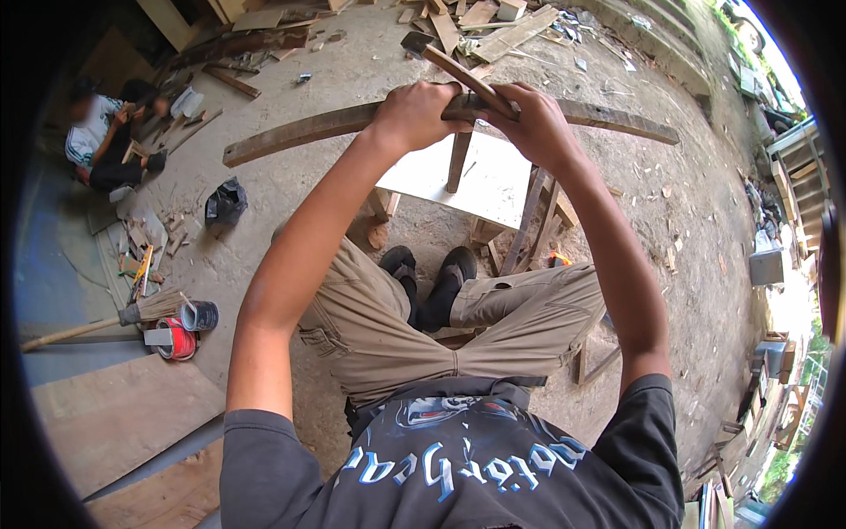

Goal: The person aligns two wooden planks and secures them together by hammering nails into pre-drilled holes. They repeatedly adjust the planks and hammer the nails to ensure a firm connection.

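Above a low white-topped table (407, 167), I hold a long wooden bar (308, 137) crosswise in both hands. My left hand (412, 116) is closed around it left of the middle. Closed at the joint, my right hand (532, 125) grips a shorter wooden piece (467, 75) that slants away across the bar. Another short wooden leg (458, 162) hangs down from the joint over the white top. My fingers partly hide how these pieces meet.
A seated person (110, 132) works at the far left. On the left are a black plastic bag (226, 201), a broom (154, 309), a red can (179, 340) and a dark can (201, 316). Scrap boards (520, 33) lie at the back. Wooden offcuts lean beside the table.
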The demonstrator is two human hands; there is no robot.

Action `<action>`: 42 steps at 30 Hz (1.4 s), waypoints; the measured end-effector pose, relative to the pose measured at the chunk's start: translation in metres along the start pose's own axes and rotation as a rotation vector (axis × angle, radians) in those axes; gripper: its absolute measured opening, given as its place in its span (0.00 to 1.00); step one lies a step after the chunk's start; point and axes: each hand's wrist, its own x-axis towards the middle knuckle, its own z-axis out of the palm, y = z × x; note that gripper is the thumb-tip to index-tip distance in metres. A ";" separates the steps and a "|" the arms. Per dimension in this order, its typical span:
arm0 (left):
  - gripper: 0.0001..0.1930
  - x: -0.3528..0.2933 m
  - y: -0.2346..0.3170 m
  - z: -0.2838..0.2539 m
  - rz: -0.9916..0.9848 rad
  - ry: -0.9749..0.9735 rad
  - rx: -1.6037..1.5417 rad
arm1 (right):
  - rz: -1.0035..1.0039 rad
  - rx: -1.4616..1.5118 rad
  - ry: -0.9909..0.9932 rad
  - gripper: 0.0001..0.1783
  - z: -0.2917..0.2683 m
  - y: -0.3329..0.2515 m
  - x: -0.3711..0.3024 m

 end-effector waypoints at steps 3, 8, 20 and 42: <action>0.26 0.007 -0.005 -0.004 -0.014 -0.035 -0.100 | -0.123 0.008 0.264 0.21 0.014 0.005 -0.005; 0.33 0.008 -0.012 -0.004 -0.075 -0.008 -0.098 | -0.058 0.239 0.702 0.22 0.041 0.008 -0.043; 0.28 -0.005 -0.053 -0.008 -0.152 -0.001 -0.226 | 0.693 -0.024 0.300 0.24 0.174 0.100 -0.165; 0.21 -0.049 -0.063 -0.044 -0.189 0.027 -1.103 | -0.012 0.312 0.052 0.24 0.063 -0.045 -0.007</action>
